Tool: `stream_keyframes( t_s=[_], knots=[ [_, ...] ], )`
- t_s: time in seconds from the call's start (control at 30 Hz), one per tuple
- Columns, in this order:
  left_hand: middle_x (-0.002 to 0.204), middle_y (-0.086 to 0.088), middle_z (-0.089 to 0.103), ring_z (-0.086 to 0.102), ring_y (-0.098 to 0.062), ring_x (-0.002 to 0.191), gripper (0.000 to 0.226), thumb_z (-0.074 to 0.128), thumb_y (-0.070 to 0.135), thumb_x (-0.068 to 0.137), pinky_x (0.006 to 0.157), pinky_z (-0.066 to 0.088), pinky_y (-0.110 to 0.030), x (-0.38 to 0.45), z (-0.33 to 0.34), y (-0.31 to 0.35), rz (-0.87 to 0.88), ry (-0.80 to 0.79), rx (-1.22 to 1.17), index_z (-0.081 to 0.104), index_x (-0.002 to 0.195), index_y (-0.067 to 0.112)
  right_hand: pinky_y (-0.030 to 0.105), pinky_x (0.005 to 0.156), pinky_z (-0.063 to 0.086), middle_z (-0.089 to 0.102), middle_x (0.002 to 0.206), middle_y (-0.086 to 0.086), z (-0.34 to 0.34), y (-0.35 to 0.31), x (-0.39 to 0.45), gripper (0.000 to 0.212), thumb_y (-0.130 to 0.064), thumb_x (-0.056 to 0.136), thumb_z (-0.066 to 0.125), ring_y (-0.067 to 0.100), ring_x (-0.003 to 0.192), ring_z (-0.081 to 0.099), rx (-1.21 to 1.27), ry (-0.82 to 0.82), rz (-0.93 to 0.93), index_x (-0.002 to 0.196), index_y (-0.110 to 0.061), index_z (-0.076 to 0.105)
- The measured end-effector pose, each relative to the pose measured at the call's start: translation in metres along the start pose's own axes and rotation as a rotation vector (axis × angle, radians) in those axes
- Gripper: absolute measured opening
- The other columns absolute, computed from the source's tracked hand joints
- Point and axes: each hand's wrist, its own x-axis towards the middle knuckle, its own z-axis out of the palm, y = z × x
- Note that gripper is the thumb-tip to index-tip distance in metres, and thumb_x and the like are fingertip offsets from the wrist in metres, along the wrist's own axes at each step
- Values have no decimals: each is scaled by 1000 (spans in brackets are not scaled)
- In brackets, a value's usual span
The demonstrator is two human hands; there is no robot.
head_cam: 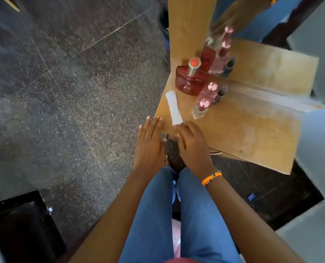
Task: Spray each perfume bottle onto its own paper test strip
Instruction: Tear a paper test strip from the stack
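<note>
Right hand point(191, 141) curled over near end of paper strips point(174, 107), fingers apparently pinching there; left hand point(150, 141) flat, fingers straight, together, at surface point(252, 130) edge. Perfume bottles point(201, 88) just beyond, untouched. Best peeled singly, stack steadied.

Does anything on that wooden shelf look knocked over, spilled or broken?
Nothing stands out. The red glass perfume bottle, two pink-capped clear bottles and a small dark bottle stand upright on the wooden shelf. The white paper strips lie stacked near its edge. The frame is blurry.
</note>
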Motion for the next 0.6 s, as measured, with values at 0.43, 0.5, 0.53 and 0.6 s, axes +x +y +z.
stream_keyframes(
  t_s=[0.43,0.5,0.53,0.6],
  knots=[
    [117,-6,62,54,-24,113,30,48,7,90,110,24,-56,37,50,-30,141,439,-136,63,115,11,23,60,35,67,95,12,36,6,28,30,-31,84,67,27,71,64,-117,328,214,102,-7,67],
    [117,-7,62,54,-26,113,32,47,7,90,113,20,-53,38,55,-34,182,457,-139,64,116,12,24,58,35,66,93,12,39,6,29,28,-31,83,69,27,70,63,-113,350,215,99,-8,67],
    [117,-7,61,54,-26,113,33,46,8,89,115,17,-52,39,56,-37,198,462,-139,64,117,14,24,57,36,66,93,11,40,8,28,26,-30,83,69,28,69,63,-114,367,206,98,-9,67],
    [117,-6,61,54,-25,112,35,45,10,89,116,13,-51,41,59,-40,224,471,-130,64,118,17,25,55,38,66,93,10,43,9,25,23,-29,84,66,28,67,62,-128,399,181,97,-10,68]
  ],
)
